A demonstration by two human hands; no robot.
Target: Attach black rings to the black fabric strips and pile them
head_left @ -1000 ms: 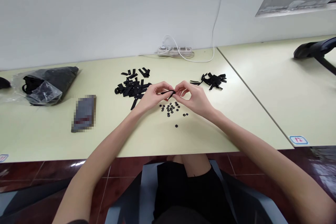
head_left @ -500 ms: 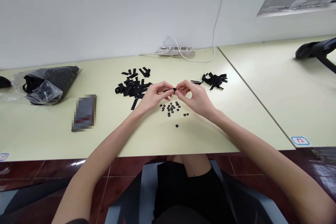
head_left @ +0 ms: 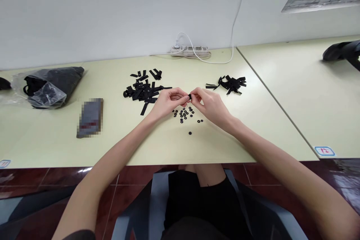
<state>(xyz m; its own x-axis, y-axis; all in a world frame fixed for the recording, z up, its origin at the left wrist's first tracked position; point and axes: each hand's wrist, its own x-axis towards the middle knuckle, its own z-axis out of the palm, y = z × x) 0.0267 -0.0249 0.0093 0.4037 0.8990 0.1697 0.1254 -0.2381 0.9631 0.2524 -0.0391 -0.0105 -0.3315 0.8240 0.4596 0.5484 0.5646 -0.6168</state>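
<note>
Above the table, my left hand (head_left: pixel 170 102) and my right hand (head_left: pixel 211 105) meet with fingertips pinched. Between them shows a small bit of a black fabric strip (head_left: pixel 189 97), mostly covered by the fingers. Just below lie several small round black snap-button pieces (head_left: pixel 185 114), some with pale centres, and a single one (head_left: pixel 190 133) sits closer to the front edge. A loose pile of short black strips (head_left: pixel 144 92) is left of my left hand. Beyond my right hand is a smaller heap of black strips (head_left: pixel 233 84).
A clear plastic bag with black material (head_left: pixel 53 86) rests at the left, near a blurred-out dark rectangular object (head_left: pixel 90 118). Against the wall sits a power strip (head_left: pixel 194 51) with a white cable (head_left: pixel 233 30). A seam divides the pale tables; a black object (head_left: pixel 337 51) stands far right.
Both hands stay together, fingertips shifted slightly right. Less of the black strip shows between them now. The view has tilted a little.
</note>
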